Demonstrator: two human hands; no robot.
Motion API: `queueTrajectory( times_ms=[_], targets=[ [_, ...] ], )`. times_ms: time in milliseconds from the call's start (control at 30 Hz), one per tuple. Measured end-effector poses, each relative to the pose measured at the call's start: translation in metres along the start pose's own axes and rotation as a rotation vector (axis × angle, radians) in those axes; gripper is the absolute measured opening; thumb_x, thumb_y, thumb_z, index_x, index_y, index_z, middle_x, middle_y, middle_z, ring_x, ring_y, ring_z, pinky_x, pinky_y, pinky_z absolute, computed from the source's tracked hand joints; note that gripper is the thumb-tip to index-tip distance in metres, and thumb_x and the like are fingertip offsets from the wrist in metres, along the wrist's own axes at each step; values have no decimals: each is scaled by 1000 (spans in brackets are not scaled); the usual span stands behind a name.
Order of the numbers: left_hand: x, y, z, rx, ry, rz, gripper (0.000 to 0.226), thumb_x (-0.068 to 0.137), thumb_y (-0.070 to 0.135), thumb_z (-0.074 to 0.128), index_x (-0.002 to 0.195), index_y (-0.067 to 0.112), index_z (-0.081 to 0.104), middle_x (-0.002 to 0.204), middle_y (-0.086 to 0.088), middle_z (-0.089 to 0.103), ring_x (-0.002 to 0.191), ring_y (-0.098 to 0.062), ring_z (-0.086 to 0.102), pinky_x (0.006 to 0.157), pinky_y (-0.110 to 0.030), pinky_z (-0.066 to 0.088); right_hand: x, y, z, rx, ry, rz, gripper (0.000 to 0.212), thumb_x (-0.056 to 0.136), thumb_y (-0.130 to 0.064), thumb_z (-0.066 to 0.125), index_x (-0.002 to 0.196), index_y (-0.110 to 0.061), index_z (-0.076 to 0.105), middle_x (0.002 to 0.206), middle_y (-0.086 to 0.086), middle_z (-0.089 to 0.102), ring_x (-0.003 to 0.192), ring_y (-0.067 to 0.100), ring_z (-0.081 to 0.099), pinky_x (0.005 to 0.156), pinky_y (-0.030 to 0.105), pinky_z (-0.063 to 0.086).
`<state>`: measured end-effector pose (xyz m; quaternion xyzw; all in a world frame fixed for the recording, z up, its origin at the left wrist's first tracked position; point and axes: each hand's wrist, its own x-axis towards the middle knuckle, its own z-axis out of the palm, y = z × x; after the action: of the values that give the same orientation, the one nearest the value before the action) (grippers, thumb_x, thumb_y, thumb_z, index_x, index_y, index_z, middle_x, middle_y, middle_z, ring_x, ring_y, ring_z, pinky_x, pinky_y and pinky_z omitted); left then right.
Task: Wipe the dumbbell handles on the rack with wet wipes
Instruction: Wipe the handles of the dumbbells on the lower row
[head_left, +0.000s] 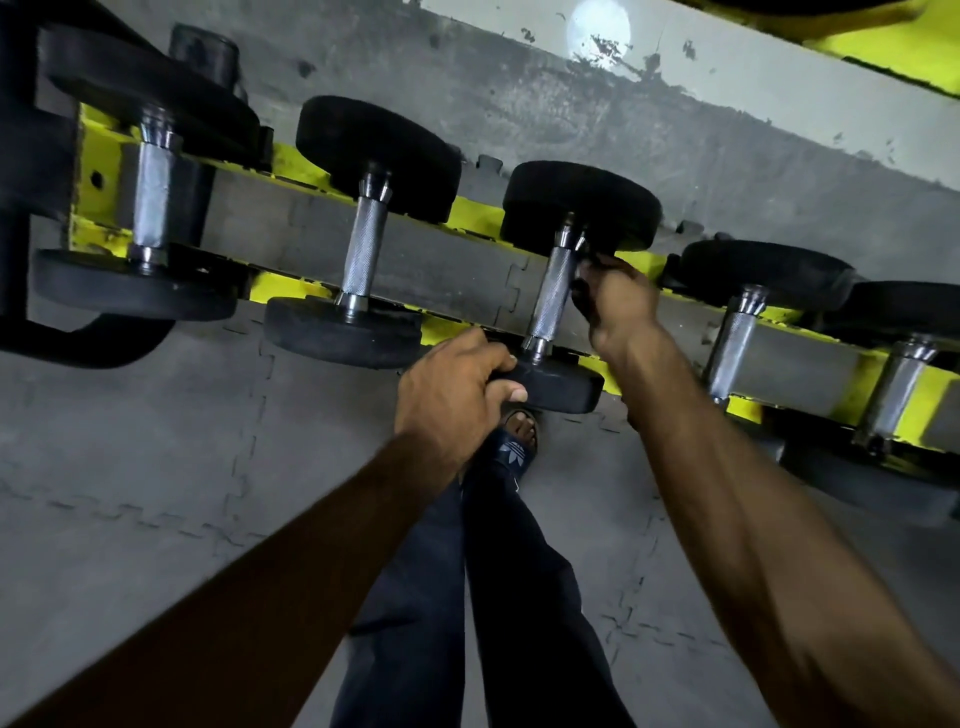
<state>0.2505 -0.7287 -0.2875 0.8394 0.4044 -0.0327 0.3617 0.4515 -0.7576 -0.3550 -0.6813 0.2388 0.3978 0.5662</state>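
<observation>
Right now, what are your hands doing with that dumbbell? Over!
Left grip holds the dumbbell's near head. Right grip curled beside the handle, contents unclear. Nothing in the way.

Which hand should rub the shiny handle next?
Right. The right hand sits beside the handle, fingers curled near its far end. The left hand grips the near weight, so it looks busy steadying it.

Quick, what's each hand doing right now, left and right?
Left hand: grips the near end of a dumbbell.
Right hand: curled beside the dumbbell's handle; whether it holds anything cannot be told.
</observation>
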Motion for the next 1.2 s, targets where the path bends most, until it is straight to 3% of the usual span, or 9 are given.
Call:
queueTrajectory(
  times_ms=[100,233,433,567,767,867,933,1033,1200],
  targets=[
    [-1,0,1,5,-3,11,20,83,37,78,95,23,71,95,5,60,89,-19,58,70,-33,49,25,0,3,68,-121,254,25,97,1,36,101,-8,58,85,10,61,70,20,58,57,29,50],
    [-1,-1,0,4,-5,5,19,83,37,77,94,24,71,94,7,59,88,-16,56,67,-30,44,37,3,7,158,-168,317,42,97,-2,34,133,-3,55,114,16,65,88,27,68,61,38,61],
    [-1,0,1,45,-2,27,19,84,37,77,96,23,69,95,6,59,87,-17,56,65,-29,41,21,-2,-9,299,-172,224,11,93,3,55,93,-4,63,82,9,70,75,19,67,67,31,62],
    [-1,-1,2,57,10,24,19,83,35,78,95,23,69,94,6,58,87,-17,56,66,-28,38,1,5,-3,182,15,-140,19,76,10,76,87,-4,71,77,5,73,72,17,69,68,25,58],
    [-1,-1,2,55,-2,21,18,84,34,77,95,23,69,95,6,58,89,-17,56,66,-30,43,-3,15,-13,-671,41,-1136,11,79,-10,74,89,-10,78,91,-1,76,86,14,70,78,35,58],
    [-2,0,2,61,7,16,18,84,35,76,96,23,69,95,5,58,89,-18,57,66,-30,40,-9,11,-2,-1127,106,-1399,17,78,-11,69,91,-18,78,99,-4,75,79,22,70,60,29,53],
    [-2,1,2,66,4,14,18,85,36,75,97,24,69,95,6,57,90,-18,57,67,-31,41,-20,5,11,-1429,188,-1379,22,76,-9,68,93,-18,76,102,-3,73,68,29,69,50,27,44],
    [-2,2,2,66,5,4,19,84,38,75,96,24,69,95,5,58,90,-20,58,67,-33,46,-39,-1,29,-1861,-11,-1071,31,88,-4,55,116,-13,68,113,6,68,87,36,69,61,34,45],
    [-3,3,3,62,9,1,20,84,38,75,97,24,69,96,5,58,91,-21,58,66,-31,42,-50,-14,54,-2124,-177,-1047,22,91,-5,55,107,-10,69,105,10,70,99,35,67,65,34,41]
  ],
)
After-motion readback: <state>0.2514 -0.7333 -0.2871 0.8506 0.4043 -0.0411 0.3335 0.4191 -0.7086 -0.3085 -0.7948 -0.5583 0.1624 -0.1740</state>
